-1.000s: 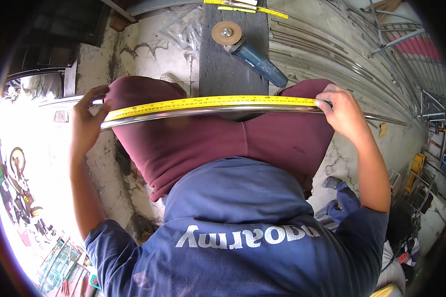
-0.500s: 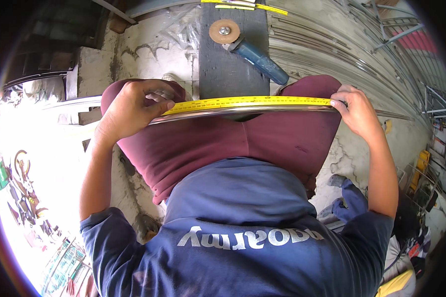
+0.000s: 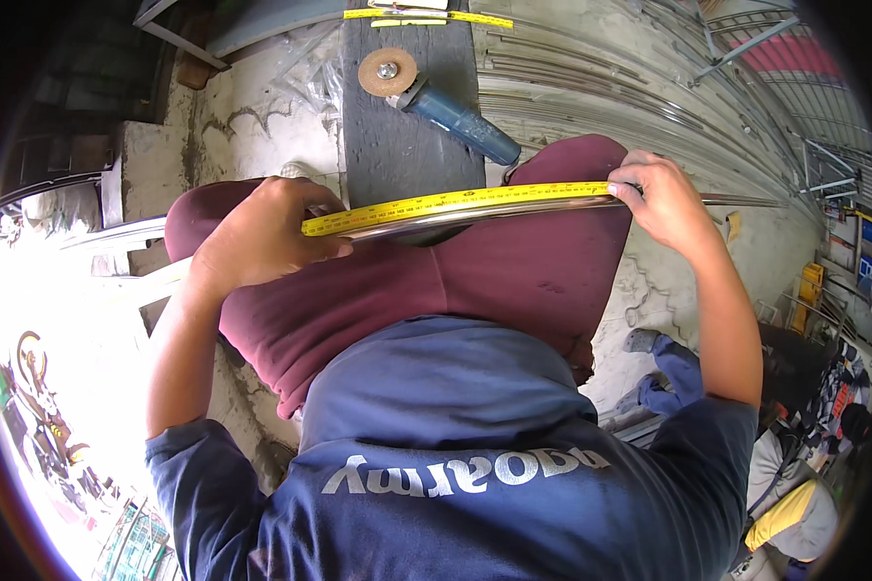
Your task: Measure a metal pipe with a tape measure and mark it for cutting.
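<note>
A yellow tape measure blade (image 3: 455, 201) stretches across my lap above my thighs. Along its near side lies a shiny metal tube (image 3: 436, 223), which runs out past both hands. My left hand (image 3: 273, 230) is closed round the tape and tube at the left; its thumb points right, and most of its fingers are hidden. At the other side my right hand (image 3: 664, 198) pinches the tape against the tube between thumb and fingers. Just beyond my lap, a blue angle grinder (image 3: 460, 121) with a tan disc rests on a dark wooden plank (image 3: 373, 155).
Long metal bars (image 3: 591, 87) lie on the floor at the far right. Another yellow tape strip (image 3: 480, 18) crosses the plank's far end. A metal rack (image 3: 814, 107) stands far right, and a person's legs (image 3: 673, 373) show behind my right elbow.
The view has shifted, so most things sit farther left. My left thumb has moved off the tape to below it, and the tape and tube now slope more down toward the left.
</note>
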Motion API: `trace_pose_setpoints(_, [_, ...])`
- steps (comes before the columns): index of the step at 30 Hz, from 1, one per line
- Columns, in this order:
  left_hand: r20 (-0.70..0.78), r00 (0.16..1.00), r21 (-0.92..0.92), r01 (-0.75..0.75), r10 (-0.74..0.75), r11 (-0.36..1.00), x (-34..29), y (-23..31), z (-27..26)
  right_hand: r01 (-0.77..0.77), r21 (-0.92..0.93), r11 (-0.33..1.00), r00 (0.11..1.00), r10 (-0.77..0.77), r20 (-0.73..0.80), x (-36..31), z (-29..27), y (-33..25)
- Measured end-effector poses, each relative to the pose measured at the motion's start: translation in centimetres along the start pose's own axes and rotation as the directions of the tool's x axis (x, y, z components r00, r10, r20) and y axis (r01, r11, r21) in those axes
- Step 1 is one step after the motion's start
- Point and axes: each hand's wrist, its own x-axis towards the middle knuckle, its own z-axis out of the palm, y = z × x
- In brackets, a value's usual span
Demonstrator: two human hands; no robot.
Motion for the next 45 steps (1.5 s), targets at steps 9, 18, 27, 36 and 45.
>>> trace_pose_setpoints(9, [0.08,0.997,0.026,-0.004,0.002,1.0,1.3,1.0,0.5,-0.007,-0.012,1.0,1.0,0.007,-0.017,-0.1,-0.5,-1.1])
trace_pose_setpoints(18, [0.07,0.991,0.091,0.107,-0.114,0.99,-1.7,0.3,-2.2,0.006,-0.025,1.0,0.999,-0.007,-0.046,-0.3,0.1,-2.1])
trace_pose_setpoints(27, [-0.188,0.95,0.114,0.273,-0.249,0.955,-6.5,-5.0,-3.6,0.05,-0.034,0.998,0.994,-0.053,-0.096,0.6,0.7,-3.2])
trace_pose_setpoints(36, [-0.149,0.955,0.062,0.269,-0.258,0.961,-6.4,-5.8,-3.7,0.038,-0.027,0.999,0.995,-0.041,-0.09,0.9,1.1,-3.4])
trace_pose_setpoints(45, [-0.183,0.941,0.163,0.314,-0.284,0.935,-6.8,-5.8,-2.9,0.107,-0.044,0.993,0.973,-0.113,-0.201,0.7,2.0,-3.1])
